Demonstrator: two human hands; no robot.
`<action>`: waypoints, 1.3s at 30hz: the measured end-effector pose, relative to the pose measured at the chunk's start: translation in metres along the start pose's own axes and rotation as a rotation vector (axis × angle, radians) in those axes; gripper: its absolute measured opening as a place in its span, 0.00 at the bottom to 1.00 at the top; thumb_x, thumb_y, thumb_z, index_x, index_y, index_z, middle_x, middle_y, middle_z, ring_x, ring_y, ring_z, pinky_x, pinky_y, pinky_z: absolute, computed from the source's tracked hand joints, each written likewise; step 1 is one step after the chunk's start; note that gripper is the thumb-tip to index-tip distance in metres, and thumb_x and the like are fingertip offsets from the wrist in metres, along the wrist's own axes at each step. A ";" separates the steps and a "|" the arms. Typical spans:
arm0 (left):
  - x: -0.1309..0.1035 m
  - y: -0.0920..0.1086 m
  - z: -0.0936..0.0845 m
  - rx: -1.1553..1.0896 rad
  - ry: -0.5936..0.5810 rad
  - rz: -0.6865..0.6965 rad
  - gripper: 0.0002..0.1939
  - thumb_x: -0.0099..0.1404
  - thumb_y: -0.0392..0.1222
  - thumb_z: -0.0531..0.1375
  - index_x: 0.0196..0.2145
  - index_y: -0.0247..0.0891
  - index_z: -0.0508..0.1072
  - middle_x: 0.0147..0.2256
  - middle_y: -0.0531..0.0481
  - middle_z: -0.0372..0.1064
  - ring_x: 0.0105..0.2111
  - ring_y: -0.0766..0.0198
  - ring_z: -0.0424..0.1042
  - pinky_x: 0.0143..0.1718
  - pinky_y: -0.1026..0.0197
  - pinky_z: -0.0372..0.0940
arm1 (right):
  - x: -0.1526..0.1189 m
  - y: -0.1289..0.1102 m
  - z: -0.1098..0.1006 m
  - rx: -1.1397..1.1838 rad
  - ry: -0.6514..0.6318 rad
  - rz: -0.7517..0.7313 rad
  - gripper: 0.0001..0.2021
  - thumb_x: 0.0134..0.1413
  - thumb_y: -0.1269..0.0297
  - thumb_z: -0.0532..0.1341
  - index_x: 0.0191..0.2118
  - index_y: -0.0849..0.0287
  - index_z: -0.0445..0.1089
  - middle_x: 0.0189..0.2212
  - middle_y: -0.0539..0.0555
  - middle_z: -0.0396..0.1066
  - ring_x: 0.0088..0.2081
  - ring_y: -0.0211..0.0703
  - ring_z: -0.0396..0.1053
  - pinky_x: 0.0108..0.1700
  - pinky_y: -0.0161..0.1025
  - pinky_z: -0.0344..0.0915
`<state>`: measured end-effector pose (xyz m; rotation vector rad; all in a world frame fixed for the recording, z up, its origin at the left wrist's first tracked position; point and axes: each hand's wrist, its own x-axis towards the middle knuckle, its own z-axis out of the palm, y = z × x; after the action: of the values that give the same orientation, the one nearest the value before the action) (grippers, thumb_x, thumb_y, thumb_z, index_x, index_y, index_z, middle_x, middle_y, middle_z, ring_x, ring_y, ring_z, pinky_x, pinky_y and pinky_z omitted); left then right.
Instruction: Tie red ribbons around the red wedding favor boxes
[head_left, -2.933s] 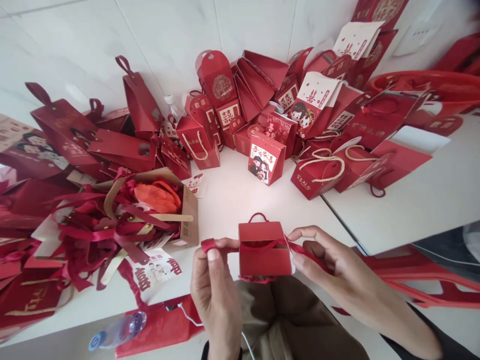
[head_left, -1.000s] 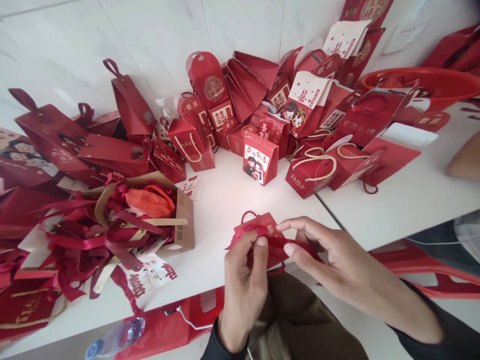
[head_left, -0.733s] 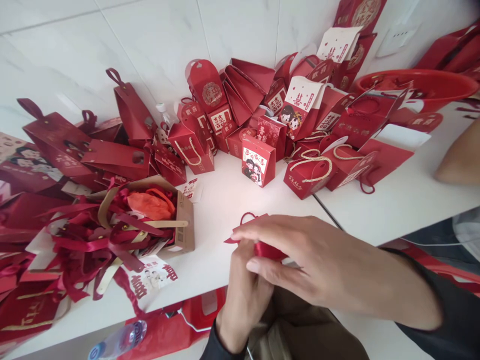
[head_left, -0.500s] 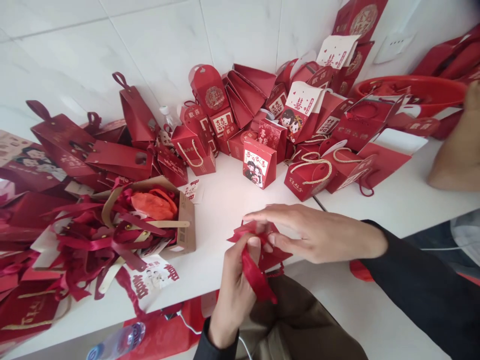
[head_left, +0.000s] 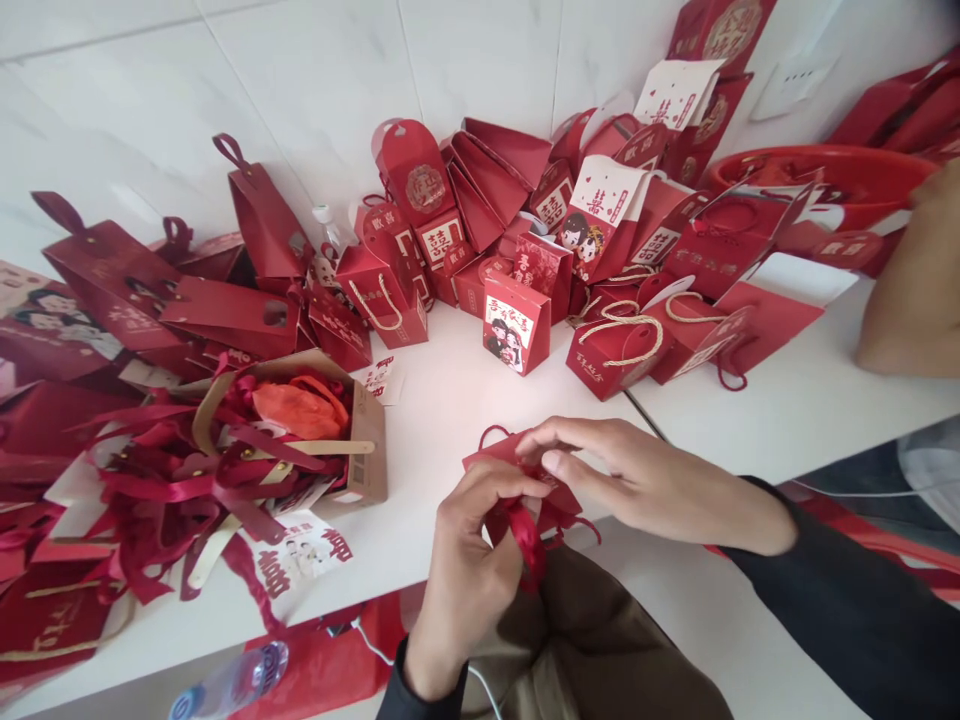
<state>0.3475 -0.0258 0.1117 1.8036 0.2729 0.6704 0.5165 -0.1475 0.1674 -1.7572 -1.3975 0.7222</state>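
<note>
Near the table's front edge, a small red gift box (head_left: 564,508) with cord loops sits over my lap, partly covered by my fingers. My left hand (head_left: 474,560) is closed around a dark red satin ribbon (head_left: 528,540), whose end hangs down below the thumb. From the right, my right hand (head_left: 637,480) reaches over the top of the box. Its thumb and forefinger are bent together there, and what lies between the fingertips is hidden. A finished-looking red box (head_left: 516,325) with a cartoon couple stands upright just behind.
At left, a cardboard box (head_left: 370,440) overflows with ribbons and straps. Several red gift boxes line the tiled wall, with a red basin (head_left: 825,170) at the back right. Another person's arm (head_left: 904,290) rests at the right edge. Below the table lies a plastic bottle (head_left: 232,682).
My left hand has turned and moved up against the box, its fingers now curled over the ribbon. My right hand has shifted slightly right, its fingers drawing together. A cord loop now shows behind the box.
</note>
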 end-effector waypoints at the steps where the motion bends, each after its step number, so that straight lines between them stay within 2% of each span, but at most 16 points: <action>1: -0.001 -0.001 0.001 0.063 0.020 0.059 0.16 0.64 0.26 0.60 0.43 0.43 0.79 0.40 0.48 0.77 0.42 0.60 0.76 0.39 0.61 0.73 | 0.002 0.001 0.004 0.039 -0.014 0.014 0.13 0.73 0.63 0.53 0.54 0.54 0.74 0.52 0.53 0.77 0.51 0.45 0.75 0.49 0.39 0.73; 4: -0.004 -0.004 0.004 0.322 0.099 0.323 0.25 0.61 0.19 0.55 0.49 0.41 0.76 0.41 0.47 0.78 0.44 0.60 0.76 0.44 0.57 0.74 | 0.004 0.004 0.014 0.105 -0.003 0.034 0.13 0.72 0.67 0.54 0.53 0.54 0.74 0.51 0.53 0.77 0.52 0.44 0.75 0.47 0.37 0.74; 6: -0.005 -0.007 0.006 0.473 0.140 0.464 0.28 0.61 0.17 0.52 0.51 0.40 0.75 0.42 0.46 0.78 0.47 0.59 0.75 0.48 0.54 0.74 | 0.006 0.006 0.017 0.119 -0.007 -0.001 0.13 0.72 0.68 0.54 0.53 0.54 0.75 0.52 0.54 0.76 0.54 0.43 0.74 0.51 0.39 0.73; 10: -0.008 -0.012 0.010 0.566 0.215 0.546 0.27 0.62 0.14 0.53 0.51 0.36 0.75 0.44 0.44 0.78 0.49 0.58 0.74 0.51 0.54 0.73 | 0.011 0.007 0.019 0.125 -0.033 -0.046 0.11 0.71 0.69 0.57 0.49 0.54 0.76 0.48 0.52 0.77 0.51 0.43 0.74 0.55 0.41 0.68; 14: -0.014 -0.016 0.014 0.539 0.279 0.528 0.26 0.61 0.14 0.53 0.48 0.37 0.75 0.44 0.44 0.75 0.48 0.59 0.75 0.49 0.56 0.74 | 0.013 0.003 0.018 0.148 -0.050 0.027 0.05 0.69 0.67 0.61 0.41 0.55 0.75 0.42 0.51 0.77 0.45 0.43 0.74 0.47 0.38 0.68; 17: -0.019 -0.018 0.017 0.556 0.340 0.467 0.25 0.61 0.14 0.52 0.43 0.39 0.76 0.45 0.46 0.71 0.47 0.62 0.74 0.47 0.61 0.73 | 0.011 0.001 0.016 0.211 -0.074 0.086 0.06 0.70 0.65 0.59 0.43 0.55 0.73 0.42 0.49 0.76 0.43 0.41 0.73 0.41 0.35 0.67; 19: -0.022 -0.020 0.019 0.563 0.377 0.446 0.26 0.60 0.14 0.50 0.41 0.40 0.76 0.45 0.47 0.68 0.46 0.63 0.73 0.45 0.63 0.73 | 0.010 0.002 0.015 0.232 -0.088 0.078 0.07 0.72 0.63 0.57 0.45 0.54 0.73 0.44 0.50 0.76 0.46 0.42 0.73 0.44 0.36 0.67; 22: -0.023 -0.022 0.021 0.538 0.372 0.455 0.26 0.59 0.13 0.49 0.40 0.39 0.75 0.42 0.49 0.66 0.42 0.67 0.72 0.41 0.67 0.71 | 0.010 0.007 0.014 0.192 -0.085 0.055 0.07 0.70 0.60 0.60 0.43 0.54 0.74 0.44 0.50 0.75 0.47 0.44 0.72 0.48 0.39 0.65; 25: -0.024 -0.022 0.022 0.525 0.354 0.462 0.27 0.58 0.12 0.48 0.40 0.38 0.75 0.41 0.50 0.65 0.41 0.69 0.71 0.42 0.69 0.70 | 0.008 0.011 0.014 0.189 -0.095 0.071 0.09 0.70 0.57 0.60 0.41 0.55 0.71 0.40 0.49 0.73 0.38 0.42 0.69 0.36 0.37 0.62; 28: -0.024 -0.022 0.022 0.503 0.362 0.445 0.27 0.56 0.13 0.48 0.41 0.37 0.74 0.41 0.49 0.66 0.41 0.68 0.71 0.42 0.68 0.70 | 0.005 0.012 0.015 0.218 -0.085 0.078 0.11 0.72 0.54 0.58 0.40 0.55 0.68 0.35 0.48 0.70 0.29 0.37 0.62 0.27 0.36 0.55; 34: -0.022 -0.026 0.018 0.422 0.366 0.407 0.30 0.53 0.13 0.49 0.45 0.37 0.74 0.41 0.49 0.72 0.43 0.65 0.73 0.45 0.65 0.71 | 0.004 0.004 0.015 0.254 0.032 0.065 0.10 0.74 0.55 0.56 0.41 0.54 0.67 0.33 0.46 0.67 0.31 0.37 0.60 0.31 0.35 0.57; 36: -0.022 -0.028 0.016 0.401 0.351 0.408 0.29 0.54 0.13 0.50 0.46 0.37 0.74 0.41 0.48 0.73 0.44 0.65 0.73 0.46 0.64 0.71 | 0.004 0.004 0.011 0.253 0.014 0.080 0.11 0.74 0.55 0.56 0.41 0.54 0.68 0.32 0.45 0.66 0.30 0.36 0.59 0.32 0.35 0.58; 39: -0.022 -0.028 0.015 0.399 0.339 0.414 0.27 0.56 0.13 0.51 0.45 0.36 0.74 0.41 0.48 0.72 0.44 0.65 0.74 0.45 0.64 0.72 | 0.002 0.007 0.002 0.257 -0.102 0.135 0.10 0.71 0.54 0.59 0.43 0.53 0.72 0.32 0.45 0.67 0.31 0.38 0.62 0.34 0.35 0.60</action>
<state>0.3424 -0.0396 0.0759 2.1460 0.2734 1.2932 0.5187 -0.1455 0.1604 -1.6405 -1.1989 1.0292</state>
